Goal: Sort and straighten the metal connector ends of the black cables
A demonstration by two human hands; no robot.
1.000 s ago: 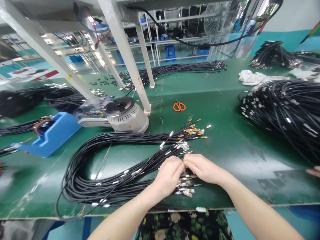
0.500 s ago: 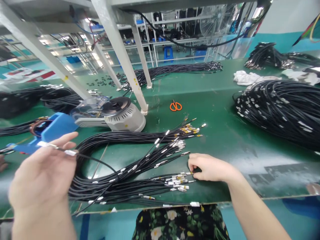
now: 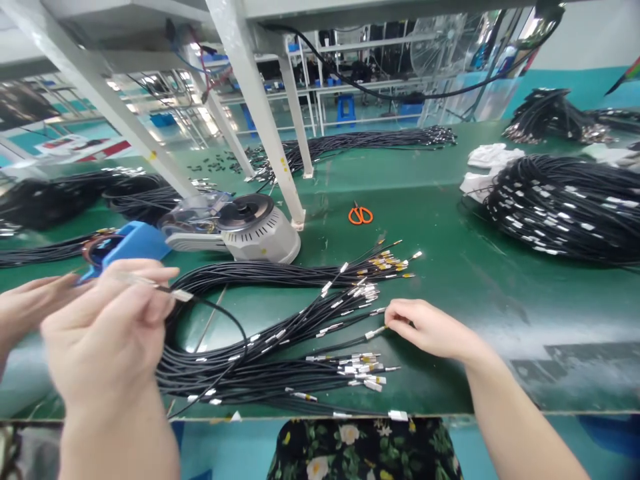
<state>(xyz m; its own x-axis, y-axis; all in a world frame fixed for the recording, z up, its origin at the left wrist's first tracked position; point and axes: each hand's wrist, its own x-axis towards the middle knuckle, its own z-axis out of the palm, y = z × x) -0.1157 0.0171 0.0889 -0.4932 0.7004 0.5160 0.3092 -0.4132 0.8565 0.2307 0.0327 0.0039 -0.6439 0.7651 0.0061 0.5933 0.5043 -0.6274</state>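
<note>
My left hand (image 3: pixel 113 327) is raised at the left, its fingers closed on the end of a black cable (image 3: pixel 227 320) that carries a white label (image 3: pixel 181 295). From there the cable curves down into a bent bundle of black cables (image 3: pixel 240 270) lying on the green table. At the right of the bundle, my right hand (image 3: pixel 415 323) pinches the tip of another cable (image 3: pixel 345 345), just beyond its white label (image 3: pixel 373 333). Many metal-tipped, white-labelled cable ends (image 3: pixel 367 367) lie close by, some with yellow marks.
Behind the bundle stands a round grey tape dispenser (image 3: pixel 260 233), with a blue tape holder (image 3: pixel 137 247) to its left. Orange-handled scissors (image 3: pixel 361 214) lie mid-table. A large cable coil (image 3: pixel 565 207) and white gloves (image 3: pixel 493 160) are at right. Another person's hand (image 3: pixel 40 300) reaches in at left.
My left hand has turned and closed its fingers around the cable end. My right hand has lifted a cable tip slightly away from the lower group. The other person's hand has come further into view.
</note>
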